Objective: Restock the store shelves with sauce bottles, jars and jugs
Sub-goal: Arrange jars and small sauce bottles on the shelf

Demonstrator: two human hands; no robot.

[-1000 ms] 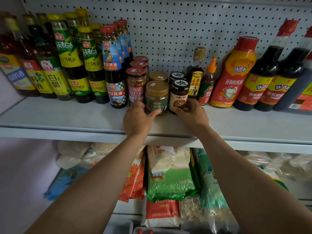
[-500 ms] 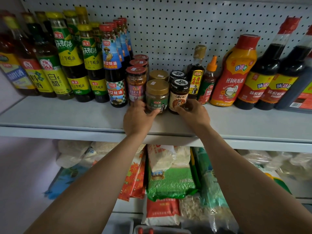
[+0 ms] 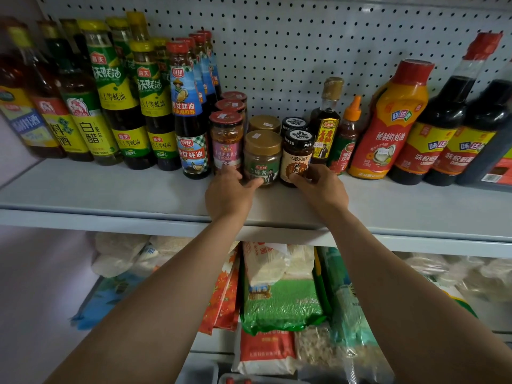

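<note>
On the grey shelf a gold-lidded sesame paste jar and a black-lidded brown jar stand side by side at the front of their rows. My left hand grips the gold-lidded jar at its base. Its thumb is on the jar's front and its fingers are on the left side, against a red-lidded chilli jar. My right hand grips the base of the black-lidded jar. One more jar of each kind stands behind.
Tall oyster sauce, vinegar and cooking wine bottles crowd the left. A small sesame oil bottle, an orange-tipped bottle, a red-orange squeeze bottle and dark soy bottles stand right. Pegboard backs the shelf. Bagged grains lie below.
</note>
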